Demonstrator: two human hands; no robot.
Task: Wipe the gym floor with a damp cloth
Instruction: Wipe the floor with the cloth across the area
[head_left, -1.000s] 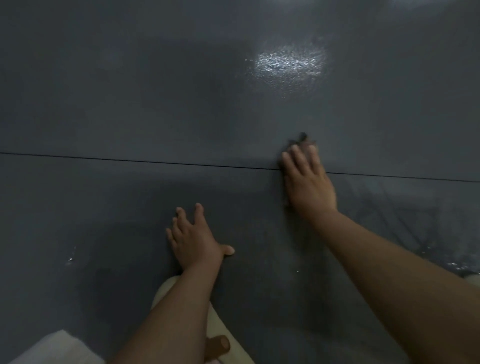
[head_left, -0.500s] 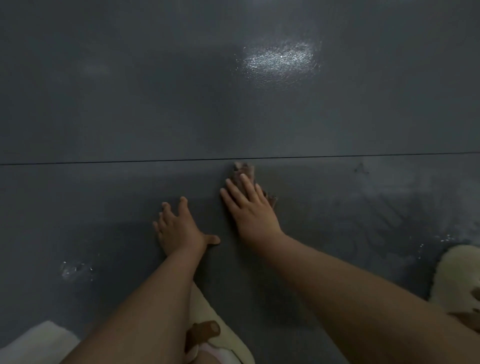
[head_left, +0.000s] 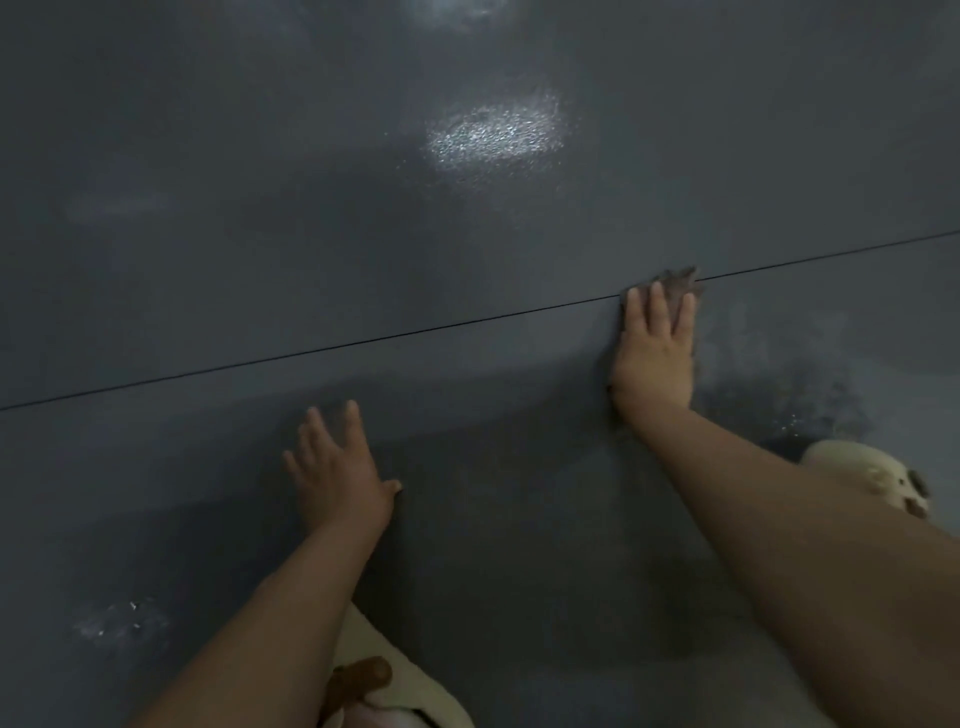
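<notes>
The gym floor (head_left: 260, 234) is dark grey and glossy, with a thin seam running across it. My right hand (head_left: 653, 358) lies flat on a dark damp cloth (head_left: 678, 283), pressing it to the floor right at the seam; only the cloth's frayed far edge shows beyond my fingertips. My left hand (head_left: 337, 467) rests flat on the floor, closer to me and to the left, fingers spread, holding nothing.
A cream slipper (head_left: 872, 475) sits at the right edge beside my right forearm. Another cream slipper (head_left: 395, 680) lies under my left forearm at the bottom. A damp smear (head_left: 789, 395) darkens the floor right of the cloth. A light glare (head_left: 493, 132) shines farther out.
My right hand has slid the cloth away from me and to the right, up to the seam. The left hand has stayed planted.
</notes>
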